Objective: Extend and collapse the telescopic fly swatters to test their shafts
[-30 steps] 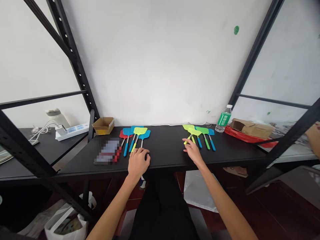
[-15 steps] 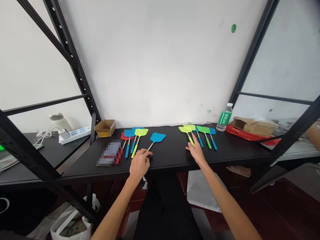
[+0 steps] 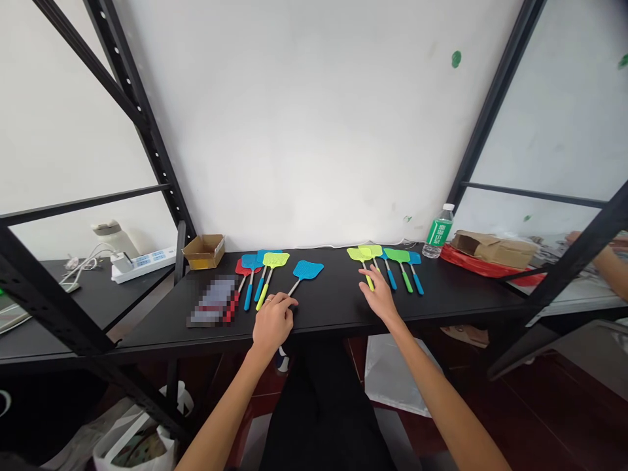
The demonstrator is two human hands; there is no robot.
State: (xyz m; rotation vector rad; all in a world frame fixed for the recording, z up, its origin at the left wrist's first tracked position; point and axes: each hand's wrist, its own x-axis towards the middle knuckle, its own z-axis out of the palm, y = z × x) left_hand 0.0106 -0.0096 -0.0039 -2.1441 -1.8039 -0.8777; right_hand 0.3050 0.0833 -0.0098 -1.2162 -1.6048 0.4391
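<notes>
My left hand [image 3: 273,320] is closed at the near end of a blue fly swatter [image 3: 308,269], whose handle it hides. That swatter's head points away to the right. My right hand [image 3: 379,297] has its fingers apart at the handle of a yellow-green fly swatter [image 3: 360,254], which shows between thumb and fingers. Just right of it lie another yellow-green swatter [image 3: 373,250], a green swatter [image 3: 396,255] and blue ones. Left of my left hand are a red swatter [image 3: 242,267], blue swatters [image 3: 251,261] and a yellow-green swatter [image 3: 275,260], partly overlapping.
A small cardboard box [image 3: 205,254] and a blurred-out flat item [image 3: 214,302] are on the black table's left side. A water bottle [image 3: 438,232] stands right, beside a torn carton [image 3: 493,247] on red plastic. Black metal posts [image 3: 171,190] frame the table. Another person's arm [image 3: 606,265] shows far right.
My right hand has shifted slightly left and its fingers have spread at the yellow-green swatter, whose handle has swung a little left. My left hand has stayed on the blue swatter.
</notes>
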